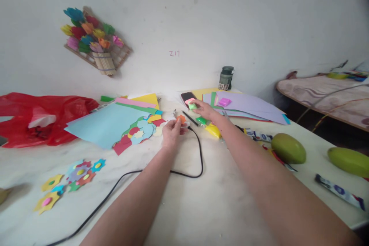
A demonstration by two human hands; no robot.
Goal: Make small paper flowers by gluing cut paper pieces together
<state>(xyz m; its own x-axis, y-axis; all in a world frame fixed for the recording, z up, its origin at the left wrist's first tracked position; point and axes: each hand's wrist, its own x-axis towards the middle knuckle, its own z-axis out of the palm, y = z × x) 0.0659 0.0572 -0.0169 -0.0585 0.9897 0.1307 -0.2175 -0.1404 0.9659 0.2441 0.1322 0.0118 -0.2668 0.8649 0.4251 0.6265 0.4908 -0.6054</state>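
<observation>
My left hand [172,132] is closed around an orange paper flower [181,118], pinched at the fingertips. A black cord [198,142] ends right beside this hand, next to something white that the fingers partly hide. Farther forward, my right hand [204,110] has its fingers closed on a light green lump that looks like soft clay [191,106]. A pink piece touches that lump, close to a dark phone [188,97]. Between the hands lies a black pen [190,118]. Green and yellow packets [212,130] rest under my right wrist.
Cut paper shapes [141,130] and coloured sheets [98,123] lie left, near a red plastic bag [69,111]. Finished-looking paper flowers [79,173] are front left. Lilac paper [248,103], a bottle [226,78], green mangoes [288,148] and a paint tube [340,192] are right.
</observation>
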